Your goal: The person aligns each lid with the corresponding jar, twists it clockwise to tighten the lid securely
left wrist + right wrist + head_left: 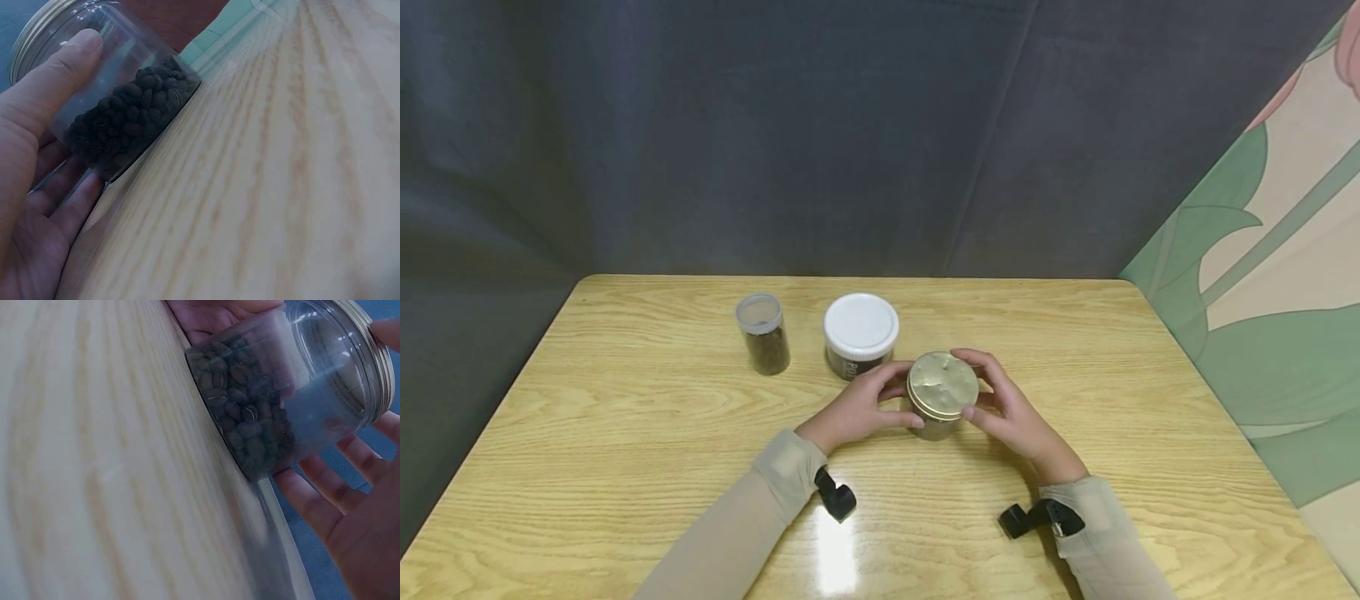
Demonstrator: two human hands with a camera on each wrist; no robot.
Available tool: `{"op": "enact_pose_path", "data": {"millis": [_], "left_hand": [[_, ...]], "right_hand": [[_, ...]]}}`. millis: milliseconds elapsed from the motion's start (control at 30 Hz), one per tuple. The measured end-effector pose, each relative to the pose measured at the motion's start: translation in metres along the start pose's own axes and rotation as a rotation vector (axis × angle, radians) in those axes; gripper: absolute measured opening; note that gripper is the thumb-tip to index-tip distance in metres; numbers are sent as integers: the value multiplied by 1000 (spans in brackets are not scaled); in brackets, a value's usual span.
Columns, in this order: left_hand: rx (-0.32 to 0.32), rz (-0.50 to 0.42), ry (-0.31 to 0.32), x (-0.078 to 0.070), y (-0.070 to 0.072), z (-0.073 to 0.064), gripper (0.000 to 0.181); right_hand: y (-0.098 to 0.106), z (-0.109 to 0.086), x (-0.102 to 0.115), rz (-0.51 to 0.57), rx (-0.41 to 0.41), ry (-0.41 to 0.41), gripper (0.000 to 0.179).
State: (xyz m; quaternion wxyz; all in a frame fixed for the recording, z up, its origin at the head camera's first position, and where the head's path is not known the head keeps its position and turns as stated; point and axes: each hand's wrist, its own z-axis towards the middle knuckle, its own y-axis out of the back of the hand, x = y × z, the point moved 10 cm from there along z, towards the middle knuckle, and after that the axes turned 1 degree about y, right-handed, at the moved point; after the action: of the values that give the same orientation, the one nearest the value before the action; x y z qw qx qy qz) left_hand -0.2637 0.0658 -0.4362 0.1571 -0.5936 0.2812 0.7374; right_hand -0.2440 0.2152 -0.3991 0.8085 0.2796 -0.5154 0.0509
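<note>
A clear jar of coffee beans (134, 112) with a gold lid (943, 383) stands upright on the wooden table, between both hands. From the left, my left hand (862, 407) grips the jar's body, thumb on the near side and fingers round the far side. My right hand (1011, 410) holds the gold lid at its rim from the right, with the thumb in front and a fingertip at the back. In the right wrist view, the dark beans (240, 403) fill roughly the lower half of the jar.
Behind my left hand stands a white-lidded tub (861, 329) with a dark label. Farther left is a slim clear jar (766, 337) with a grey lid and dark contents. A dark curtain (820, 142) hangs behind the table (625, 433), and a floral panel (1285, 275) rises at the right.
</note>
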Motion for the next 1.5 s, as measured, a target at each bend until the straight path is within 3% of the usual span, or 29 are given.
{"op": "enact_pose_path", "data": {"millis": [367,600,733,1167,1500], "left_hand": [[9,-11,-6,-1,-1,0,78],[6,-9,2,0,-1,0,78],[10,-13,2,-1,-1,0,78],[6,-10,-6,-1,0,0,78],[7,-8,-10,-2,-1,1,77]], "right_hand": [[3,-2,-3,-8,-57,-51,75],[1,-1,4,23,-25,45,70],[-2,0,5,42,0,61,68],[1,-1,-3,5,-33,-36,70],[1,0,-5,-14,-42,-55,89]]}}
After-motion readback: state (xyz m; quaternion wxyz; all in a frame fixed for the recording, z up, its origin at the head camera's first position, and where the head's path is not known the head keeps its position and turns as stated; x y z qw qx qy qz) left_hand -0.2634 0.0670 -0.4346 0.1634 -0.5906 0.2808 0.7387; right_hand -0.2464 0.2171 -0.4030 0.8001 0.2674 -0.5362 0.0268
